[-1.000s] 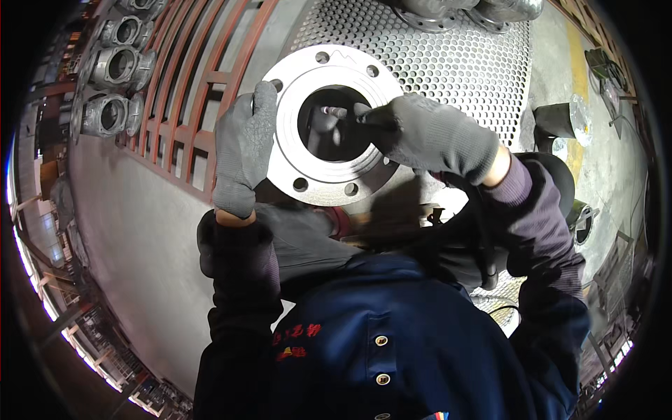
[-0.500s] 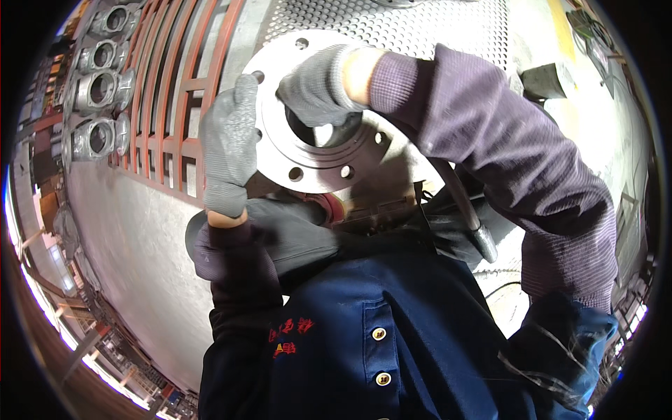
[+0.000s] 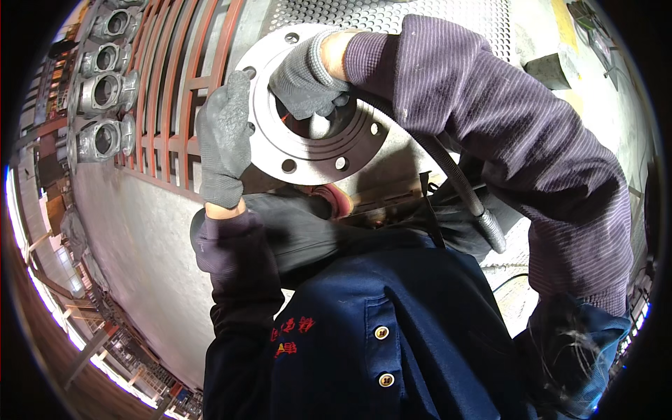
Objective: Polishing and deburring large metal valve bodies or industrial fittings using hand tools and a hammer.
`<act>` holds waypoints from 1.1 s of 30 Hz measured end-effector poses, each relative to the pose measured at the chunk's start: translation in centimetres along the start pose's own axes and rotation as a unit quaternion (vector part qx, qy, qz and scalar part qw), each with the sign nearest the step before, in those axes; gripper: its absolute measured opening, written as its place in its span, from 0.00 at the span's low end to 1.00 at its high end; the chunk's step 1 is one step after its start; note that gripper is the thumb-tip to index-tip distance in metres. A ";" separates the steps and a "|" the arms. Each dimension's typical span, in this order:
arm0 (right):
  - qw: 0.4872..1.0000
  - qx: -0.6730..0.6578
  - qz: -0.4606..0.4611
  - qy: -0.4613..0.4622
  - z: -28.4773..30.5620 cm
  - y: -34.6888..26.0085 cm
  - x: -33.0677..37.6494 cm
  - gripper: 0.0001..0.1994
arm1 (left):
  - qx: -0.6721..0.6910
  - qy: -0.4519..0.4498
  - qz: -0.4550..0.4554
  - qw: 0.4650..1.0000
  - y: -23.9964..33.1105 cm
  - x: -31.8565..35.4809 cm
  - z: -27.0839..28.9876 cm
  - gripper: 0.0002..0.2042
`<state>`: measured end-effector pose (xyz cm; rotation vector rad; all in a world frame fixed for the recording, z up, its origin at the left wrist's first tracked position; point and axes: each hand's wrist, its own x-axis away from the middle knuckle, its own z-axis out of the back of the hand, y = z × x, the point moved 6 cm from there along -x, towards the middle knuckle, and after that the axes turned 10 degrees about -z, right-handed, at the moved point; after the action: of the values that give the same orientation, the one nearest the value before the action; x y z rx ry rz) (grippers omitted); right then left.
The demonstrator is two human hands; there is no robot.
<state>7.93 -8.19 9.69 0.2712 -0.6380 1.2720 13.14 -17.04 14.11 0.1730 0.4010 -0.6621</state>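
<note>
- The left hand wears a gray glove. It grips the left rim of a big metal ring, with the fingers curled over the edge.
- The metal ring is round and flat, with small bolt holes all around it and a large hole in the middle. It is held up in front of the person, above the blue jacket.
- The right hand also wears a gray glove. It is closed over the top inner edge of the ring, with the fingers bent down into the middle hole. It may be holding a small tool in there, but the glove hides it.
- A dark hose runs from behind the right hand down past the purple sleeve.
- Behind the ring lies a gray sheet full of tiny holes.
- To the left is a red metal rack. Beside the rack, gray metal pipe parts sit in a row.
</note>
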 end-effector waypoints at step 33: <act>1.000 -0.005 0.021 -0.009 1.6 -0.6 1.9 0.10 | 0.103 -0.029 0.125 0.986 -0.8 -0.3 -0.6 0.18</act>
<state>8.33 -7.73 12.15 0.2632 -0.6678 1.3080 12.21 -17.29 13.65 0.3943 0.2481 -0.4581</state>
